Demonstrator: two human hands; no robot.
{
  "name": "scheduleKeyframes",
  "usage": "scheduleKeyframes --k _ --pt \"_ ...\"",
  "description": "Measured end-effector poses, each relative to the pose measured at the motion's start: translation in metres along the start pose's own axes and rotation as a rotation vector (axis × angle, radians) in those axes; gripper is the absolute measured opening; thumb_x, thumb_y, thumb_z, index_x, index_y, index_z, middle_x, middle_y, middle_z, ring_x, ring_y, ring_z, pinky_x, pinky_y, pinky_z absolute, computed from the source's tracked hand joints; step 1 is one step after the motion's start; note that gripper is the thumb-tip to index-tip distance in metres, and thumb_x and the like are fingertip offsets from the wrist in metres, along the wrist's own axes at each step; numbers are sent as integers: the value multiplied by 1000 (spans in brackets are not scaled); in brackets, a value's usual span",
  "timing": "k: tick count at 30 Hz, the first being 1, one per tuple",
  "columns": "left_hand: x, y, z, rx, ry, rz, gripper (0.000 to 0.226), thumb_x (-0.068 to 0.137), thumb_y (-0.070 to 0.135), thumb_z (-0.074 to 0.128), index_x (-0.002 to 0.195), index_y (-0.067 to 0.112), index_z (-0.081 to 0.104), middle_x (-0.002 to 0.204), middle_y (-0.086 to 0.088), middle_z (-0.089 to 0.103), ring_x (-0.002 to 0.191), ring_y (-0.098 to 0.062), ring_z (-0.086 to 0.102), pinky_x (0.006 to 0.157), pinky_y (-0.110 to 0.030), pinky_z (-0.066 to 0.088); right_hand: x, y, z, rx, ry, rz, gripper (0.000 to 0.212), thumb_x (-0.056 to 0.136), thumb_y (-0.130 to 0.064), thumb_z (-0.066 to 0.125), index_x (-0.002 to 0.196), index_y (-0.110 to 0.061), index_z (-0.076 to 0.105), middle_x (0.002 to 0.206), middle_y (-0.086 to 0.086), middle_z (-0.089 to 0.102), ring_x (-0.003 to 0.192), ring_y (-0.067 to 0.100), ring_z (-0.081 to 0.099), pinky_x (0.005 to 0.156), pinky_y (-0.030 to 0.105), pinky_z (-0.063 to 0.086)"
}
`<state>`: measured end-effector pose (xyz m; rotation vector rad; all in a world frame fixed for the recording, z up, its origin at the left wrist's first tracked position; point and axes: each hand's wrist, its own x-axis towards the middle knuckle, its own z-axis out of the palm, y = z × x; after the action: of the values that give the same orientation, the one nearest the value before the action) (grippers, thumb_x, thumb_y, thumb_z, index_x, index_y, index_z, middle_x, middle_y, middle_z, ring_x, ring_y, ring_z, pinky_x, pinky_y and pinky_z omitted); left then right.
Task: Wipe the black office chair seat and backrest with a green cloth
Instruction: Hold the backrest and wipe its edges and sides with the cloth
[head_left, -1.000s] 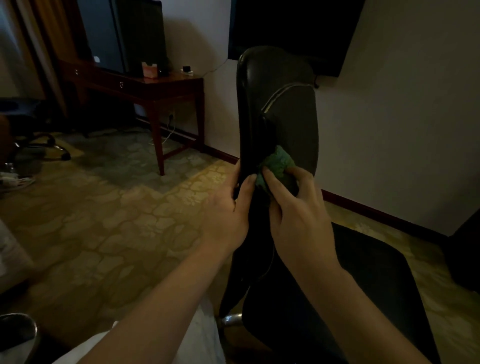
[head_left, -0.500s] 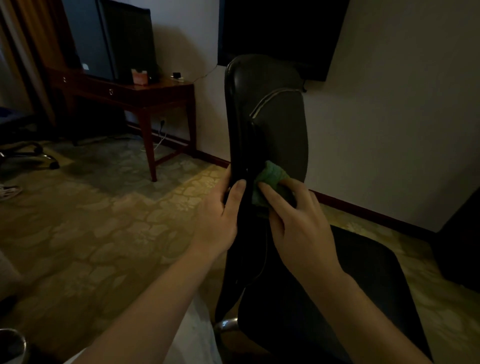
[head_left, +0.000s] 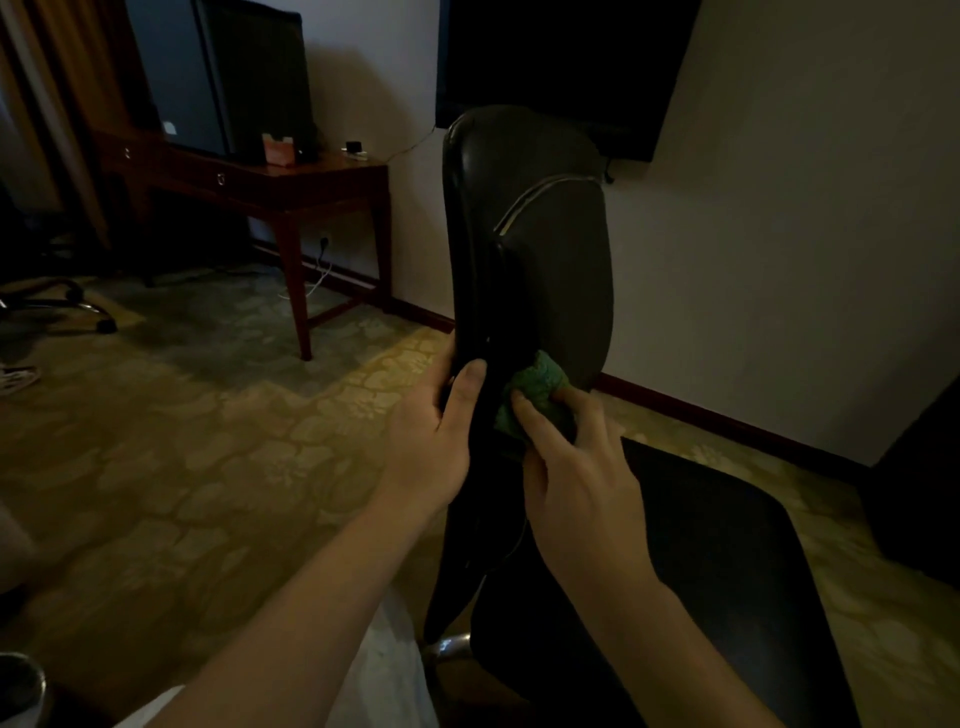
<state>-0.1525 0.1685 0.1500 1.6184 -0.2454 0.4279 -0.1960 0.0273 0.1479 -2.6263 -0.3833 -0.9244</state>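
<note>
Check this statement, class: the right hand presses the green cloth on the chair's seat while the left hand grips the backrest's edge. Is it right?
Not quite. In the head view, the right hand presses the green cloth against the lower part of the backrest, not on the seat. The left hand does grip the backrest's edge.

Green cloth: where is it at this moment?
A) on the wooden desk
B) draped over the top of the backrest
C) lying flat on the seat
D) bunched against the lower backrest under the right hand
D: the right hand holds the bunched green cloth against the lower backrest, while the left hand grips the backrest's edge.
</note>
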Motion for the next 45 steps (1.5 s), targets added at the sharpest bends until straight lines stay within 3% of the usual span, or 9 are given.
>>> scheduleKeyframes --k 8,12,20,26,32,38,41,45 --pt "-1 2 0 -58 -7 -44 53 96 58 47 143 34 50 129 12 64 122 -10 60 103 -45 49 12 0 -9 36 48 -58 44 94 -28 46 137 -22 54 138 12 48 117 28 55 76 27 50" --pt "-2 6 -1 -103 -11 -35 47 99 43 46 143 26 51 125 12 66 116 -6 63 99 -36 52 28 -10 -12 9 54 -50 47 94 -31 44 139 -22 51 139 12 46 118 29 54 77 32 55" --pt "-2 6 0 -32 2 27 46 100 42 42 142 25 51 124 13 66 114 0 62 93 -22 52 19 -16 7 -5 86 35 47 91 -22 59 138 -21 55 139 15 47 122 33 51 77 36 57" --pt "-2 11 -1 -28 -10 9 49 96 50 43 139 29 53 122 17 67 114 1 61 99 -28 51 -14 5 15 36 9 33 46 90 -24 51 136 -23 56 142 12 45 123 29 50 79 31 56" --pt "-3 3 0 -59 7 -16 49 98 51 46 143 30 50 127 15 65 119 -3 60 103 -39 50 -7 14 1 124 47 -53 44 93 -23 50 137 -22 55 141 11 46 125 28 50 87 30 50" --pt "-2 9 -2 -112 -35 -1 41 102 35 45 141 23 52 126 9 66 117 -9 63 100 -37 52 28 10 -13 153 128 -155 44 96 -25 51 140 -21 53 140 11 47 123 26 51 91 31 49" --pt "-1 8 -1 -110 -17 -14 44 99 41 46 141 26 53 127 12 66 118 -7 62 103 -38 50 31 11 -3 114 105 -163 40 95 -24 54 134 -18 59 140 14 48 124 33 50 90 39 53" --pt "1 4 -2 -72 -7 -27 49 99 51 46 142 29 51 129 14 64 121 -5 59 104 -40 49 11 22 12 85 84 -143 40 94 -24 53 133 -17 60 142 18 46 127 35 48 90 33 47"
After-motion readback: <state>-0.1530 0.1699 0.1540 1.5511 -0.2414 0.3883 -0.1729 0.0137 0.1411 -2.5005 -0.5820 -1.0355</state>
